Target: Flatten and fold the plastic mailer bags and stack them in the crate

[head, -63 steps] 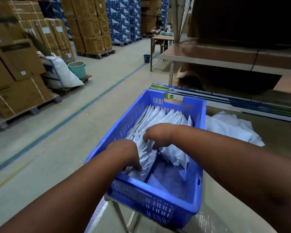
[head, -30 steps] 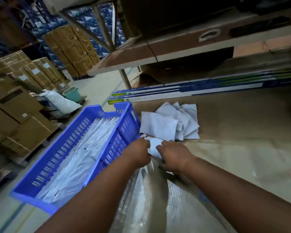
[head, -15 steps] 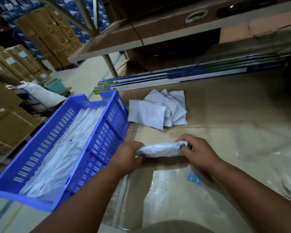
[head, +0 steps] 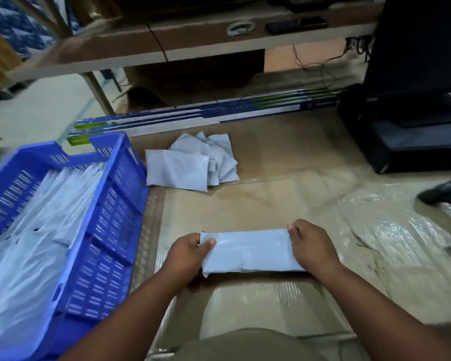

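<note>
A pale grey plastic mailer bag (head: 250, 252) is stretched into a flat band just above the table in front of me. My left hand (head: 186, 256) pinches its left end with the thumb on top. Its right end is gripped by my right hand (head: 311, 247), fingers curled over the edge. A loose pile of several more mailer bags (head: 190, 162) lies farther back on the table. The blue plastic crate (head: 115, 204) stands at the left, holding several folded mailer bags (head: 37, 220) stacked in a row.
The table (head: 284, 157) is covered with brown card and clear plastic sheeting. Long blue-and-white boxes (head: 206, 117) lie along its back edge. A black box (head: 406, 136) stands at the right, with a dark handled tool (head: 443, 195) near the right edge. Shelving rises behind.
My hands left the crate, picked one crumpled mailer bag off the table and pulled it out flat between them. The view swung from the crate to the table.
</note>
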A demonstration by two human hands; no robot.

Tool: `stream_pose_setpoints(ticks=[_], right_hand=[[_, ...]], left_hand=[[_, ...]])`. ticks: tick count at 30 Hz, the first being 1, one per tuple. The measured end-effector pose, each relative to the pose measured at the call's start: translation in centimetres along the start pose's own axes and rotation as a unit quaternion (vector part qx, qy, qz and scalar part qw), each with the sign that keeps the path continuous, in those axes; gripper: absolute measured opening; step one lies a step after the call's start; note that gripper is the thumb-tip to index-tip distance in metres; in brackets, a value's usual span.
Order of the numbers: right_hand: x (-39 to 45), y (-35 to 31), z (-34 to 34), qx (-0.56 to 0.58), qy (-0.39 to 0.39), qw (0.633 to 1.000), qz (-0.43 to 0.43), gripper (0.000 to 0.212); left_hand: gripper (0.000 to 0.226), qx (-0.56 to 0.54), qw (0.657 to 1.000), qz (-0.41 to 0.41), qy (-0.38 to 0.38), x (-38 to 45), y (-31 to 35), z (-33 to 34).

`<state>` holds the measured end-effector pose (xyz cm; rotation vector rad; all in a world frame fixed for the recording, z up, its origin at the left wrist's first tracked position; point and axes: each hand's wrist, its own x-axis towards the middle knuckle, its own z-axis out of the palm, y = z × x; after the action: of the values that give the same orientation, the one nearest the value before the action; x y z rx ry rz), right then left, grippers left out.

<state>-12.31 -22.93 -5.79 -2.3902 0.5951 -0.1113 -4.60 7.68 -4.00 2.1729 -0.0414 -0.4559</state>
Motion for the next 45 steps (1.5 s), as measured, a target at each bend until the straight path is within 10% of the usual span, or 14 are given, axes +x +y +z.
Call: stream_pose_setpoints(ticks=[6,10,14,25,30,40,45], right_hand=[[-1.8,0.1,-1.5,-0.001,0.045,0.998,0.044,0.022],[-2.6,-1.6,-2.6,-0.067,0.121,0.983,-0.124,0.009],[-4.4,-3.4,1.5,-0.148,0.009,0.961,-0.235,0.049],[-2.9,-0.3,3.6,-0.204,-0.113,0.936,-0.263,0.065],[-4.3,-0.2,2.8,-0.218,-0.053,0.95,-0.215,0.068],[-5.9,0.3,4.3,-0.267,-0.075,0.935,-0.221,0.071],[-5.9,0.2,4.3,-0.266,-0.076,0.935,-0.221,0.073]], left_hand=[[0.028,0.169,0.982,0.025,0.083,-0.7,-0.3,-0.3],[0.031,0.28,0.903,0.264,0.189,-1.8,0.3,0.4],[0.054,0.321,0.851,0.407,0.082,-0.9,0.5,5.2],[0.064,0.404,0.841,0.358,0.02,-0.6,-1.1,8.1],[0.067,0.417,0.845,0.335,0.012,-1.0,-0.3,7.8],[0.069,0.498,0.742,0.449,-0.024,-0.7,2.7,9.2],[0.074,0.495,0.755,0.428,-0.031,-0.8,1.8,9.8]])
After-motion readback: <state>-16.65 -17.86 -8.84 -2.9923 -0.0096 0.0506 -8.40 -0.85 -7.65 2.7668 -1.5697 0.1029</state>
